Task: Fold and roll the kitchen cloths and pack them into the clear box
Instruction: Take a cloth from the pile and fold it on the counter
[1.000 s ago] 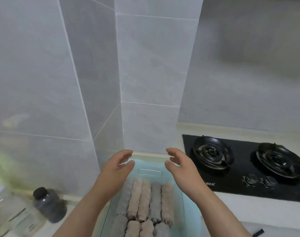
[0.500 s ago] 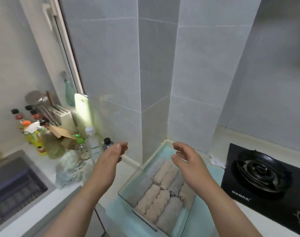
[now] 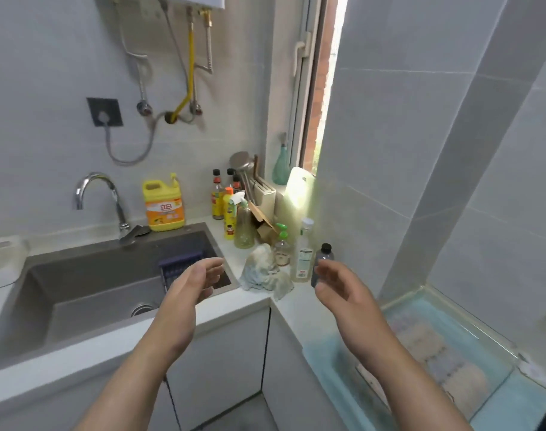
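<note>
Nearest the camera, two bare forearms reach forward over the corner of the counter [image 3: 299, 309]. The left hand [image 3: 197, 284] hangs above the sink's edge with its fingers loosely curled and apart, holding nothing. The right hand [image 3: 337, 284] mirrors it, palm turned inward, fingers slack and spread, also empty. Low on the right, the clear box [image 3: 477, 323] sits on the counter against the tiled wall with something pale teal under it. Rolled cloths [image 3: 436, 349] lie side by side inside it in rows and cover most of the floor that shows, though the near end is hidden by the right arm.

Between and just beyond the hands, a crumpled cloth [image 3: 262, 272] lies in a heap on the counter. Just behind it stand a clear bottle [image 3: 304, 250] and a small dark bottle [image 3: 324, 256]. The sink [image 3: 78, 290] lies to the left, with the tap [image 3: 100, 188] and a yellow jug [image 3: 162, 203] at its back.

The packing looks far along, and the step in hand seems to be fetching another cloth. The crumpled one is the likely candidate, though I cannot tell whether it belongs to the set. The next move calls for lifting it clear of the bottles and then finding flat counter space to spread and fold it
</note>
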Demonstrator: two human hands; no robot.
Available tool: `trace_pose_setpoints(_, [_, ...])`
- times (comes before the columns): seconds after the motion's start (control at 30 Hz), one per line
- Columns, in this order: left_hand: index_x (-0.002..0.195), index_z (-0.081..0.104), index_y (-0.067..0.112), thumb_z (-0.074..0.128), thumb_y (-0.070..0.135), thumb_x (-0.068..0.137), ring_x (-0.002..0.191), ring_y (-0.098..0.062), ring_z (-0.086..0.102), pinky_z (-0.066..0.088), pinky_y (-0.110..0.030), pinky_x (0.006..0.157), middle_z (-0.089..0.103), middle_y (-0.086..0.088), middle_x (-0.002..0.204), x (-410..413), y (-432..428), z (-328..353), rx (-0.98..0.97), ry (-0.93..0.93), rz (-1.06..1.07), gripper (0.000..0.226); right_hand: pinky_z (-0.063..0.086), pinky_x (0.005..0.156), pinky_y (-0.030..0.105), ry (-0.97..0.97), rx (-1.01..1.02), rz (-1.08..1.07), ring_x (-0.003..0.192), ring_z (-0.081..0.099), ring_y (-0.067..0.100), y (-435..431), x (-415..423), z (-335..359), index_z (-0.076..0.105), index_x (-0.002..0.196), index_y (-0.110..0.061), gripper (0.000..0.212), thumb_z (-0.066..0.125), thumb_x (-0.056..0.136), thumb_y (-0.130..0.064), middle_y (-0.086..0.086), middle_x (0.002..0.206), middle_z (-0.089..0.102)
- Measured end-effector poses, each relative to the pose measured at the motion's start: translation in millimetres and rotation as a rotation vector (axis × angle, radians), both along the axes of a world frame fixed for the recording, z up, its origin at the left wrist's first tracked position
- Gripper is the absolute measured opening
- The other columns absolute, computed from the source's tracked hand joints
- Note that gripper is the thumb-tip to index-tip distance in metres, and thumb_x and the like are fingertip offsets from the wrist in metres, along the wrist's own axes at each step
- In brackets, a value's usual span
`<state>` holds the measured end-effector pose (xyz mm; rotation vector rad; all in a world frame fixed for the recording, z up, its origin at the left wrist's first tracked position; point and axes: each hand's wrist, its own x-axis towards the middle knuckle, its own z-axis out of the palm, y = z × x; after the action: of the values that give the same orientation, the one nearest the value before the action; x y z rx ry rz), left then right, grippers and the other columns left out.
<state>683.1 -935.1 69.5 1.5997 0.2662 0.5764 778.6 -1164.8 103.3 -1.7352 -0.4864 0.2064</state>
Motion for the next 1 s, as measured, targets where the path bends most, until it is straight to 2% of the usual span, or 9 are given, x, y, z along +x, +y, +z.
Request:
trace_pose_setpoints(0.13, [0.116, 0.064, 0.029, 0.038, 0.078, 0.073, 0.115, -0.004, 0.059, 0.041, -0.033, 0.105, 0.068, 0.005, 0.119, -92, 61, -1, -0.016, -0.003, 0.171, 0.070, 0.043, 0.089, 0.016, -0.026, -0.037, 0.175, 0.116, 0.054, -0.003, 79, -53, 0, 0.056, 0.123, -0.036, 0.035, 0.057, 0.095, -0.015, -0.017, 0.125, 0.059])
trace_pose_setpoints(0.23, [0.115, 0.064, 0.029, 0.039, 0.074, 0.076, 0.115, -0.004, 0.059, 0.041, -0.034, 0.107, 0.067, 0.002, 0.119, -172, 107, 2, -0.048, -0.006, 0.317, 0.064, 0.043, 0.088, 0.015, -0.047, -0.042, 0.313, 0.117, 0.053, -0.003, 145, -105, 4, 0.055, 0.125, -0.035, 0.035, 0.056, 0.096, -0.016, -0.016, 0.126, 0.059])
trace_pose_setpoints(0.33, [0.114, 0.063, 0.030, 0.040, 0.079, 0.070, 0.114, -0.005, 0.060, 0.042, -0.034, 0.104, 0.066, 0.002, 0.119, -257, 147, 7, -0.045, -0.005, 0.462, 0.069, 0.043, 0.089, 0.016, -0.061, -0.039, 0.444, 0.116, 0.054, -0.001, 208, -166, 4, 0.055, 0.125, -0.035, 0.035, 0.056, 0.096, -0.016, -0.015, 0.125, 0.059])
trace_pose_setpoints(0.5, [0.114, 0.063, 0.032, 0.038, 0.096, 0.057, 0.115, -0.005, 0.059, 0.043, -0.031, 0.099, 0.066, 0.003, 0.120, -397, 194, 7, -0.028, -0.011, 0.666, 0.090, 0.046, 0.078, 0.006, -0.057, -0.031, 0.662, 0.114, 0.054, -0.005, 294, -270, 2, 0.054, 0.127, -0.033, 0.035, 0.055, 0.096, -0.015, -0.019, 0.124, 0.058])
trace_pose_setpoints(0.6, [0.113, 0.063, 0.028, 0.038, 0.099, 0.052, 0.116, -0.009, 0.058, 0.043, -0.030, 0.097, 0.065, 0.000, 0.120, -467, 211, 8, -0.038, -0.029, 0.779, 0.096, 0.045, 0.083, 0.009, -0.051, -0.014, 0.782, 0.115, 0.053, -0.007, 334, -326, 2, 0.054, 0.124, -0.036, 0.035, 0.056, 0.096, -0.016, -0.020, 0.123, 0.059])
trace_pose_setpoints(0.7, [0.111, 0.062, 0.026, 0.042, 0.099, 0.049, 0.114, -0.009, 0.059, 0.044, -0.029, 0.096, 0.065, -0.001, 0.119, -520, 222, 8, -0.045, -0.041, 0.879, 0.098, 0.042, 0.092, 0.016, -0.029, -0.009, 0.882, 0.116, 0.053, -0.006, 367, -370, 2, 0.055, 0.120, -0.042, 0.033, 0.056, 0.095, -0.019, -0.021, 0.122, 0.060])
trace_pose_setpoints(0.83, [0.111, 0.061, 0.027, 0.042, 0.099, 0.048, 0.114, -0.006, 0.058, 0.044, -0.024, 0.093, 0.064, 0.002, 0.118, -566, 233, 9, -0.013, -0.028, 0.981, 0.098, 0.041, 0.086, 0.013, -0.020, -0.020, 0.983, 0.115, 0.052, -0.008, 405, -408, 1, 0.054, 0.123, -0.040, 0.033, 0.055, 0.096, -0.022, -0.022, 0.123, 0.058])
trace_pose_setpoints(1.0, [0.112, 0.060, 0.030, 0.039, 0.096, 0.054, 0.116, -0.008, 0.057, 0.042, -0.033, 0.104, 0.063, 0.003, 0.120, -601, 263, 0, -0.023, 0.007, 1.080, 0.090, 0.041, 0.087, 0.014, -0.003, -0.041, 1.093, 0.115, 0.052, -0.009, 464, -442, -11, 0.054, 0.117, -0.045, 0.031, 0.055, 0.096, -0.022, -0.022, 0.123, 0.058])
